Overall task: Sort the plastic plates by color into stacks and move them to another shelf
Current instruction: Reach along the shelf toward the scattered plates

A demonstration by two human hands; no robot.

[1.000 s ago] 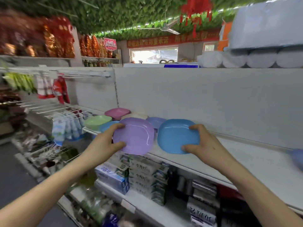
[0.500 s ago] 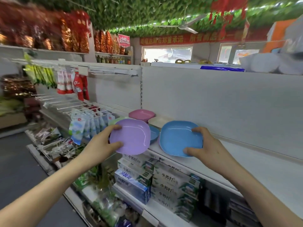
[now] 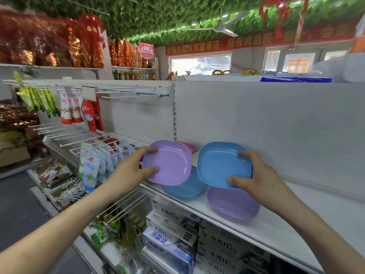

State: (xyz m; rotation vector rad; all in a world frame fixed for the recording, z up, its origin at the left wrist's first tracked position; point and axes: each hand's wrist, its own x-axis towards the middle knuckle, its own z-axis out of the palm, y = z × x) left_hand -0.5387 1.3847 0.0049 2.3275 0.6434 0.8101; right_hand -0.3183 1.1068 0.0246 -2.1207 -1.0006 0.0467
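My left hand (image 3: 132,171) grips a purple plate (image 3: 167,162) by its left edge, held tilted above the white shelf (image 3: 276,230). My right hand (image 3: 256,177) grips a blue plate (image 3: 219,165) by its right edge, also lifted. Under the purple plate a blue stack (image 3: 184,189) rests on the shelf. Under the blue plate lies a purple stack (image 3: 233,206). A pink plate (image 3: 189,146) and a pale plate (image 3: 194,157) peek out behind the held ones.
The shelf's grey back panel (image 3: 266,125) rises behind the plates. Boxed goods (image 3: 173,230) fill the shelf below. Wire hooks with hanging packets (image 3: 94,161) stick out to the left. The shelf runs bare to the right (image 3: 335,210).
Both hands carried their plates leftward along the shelf; the blue and purple stacks now show beneath the held plates. The view swung left.
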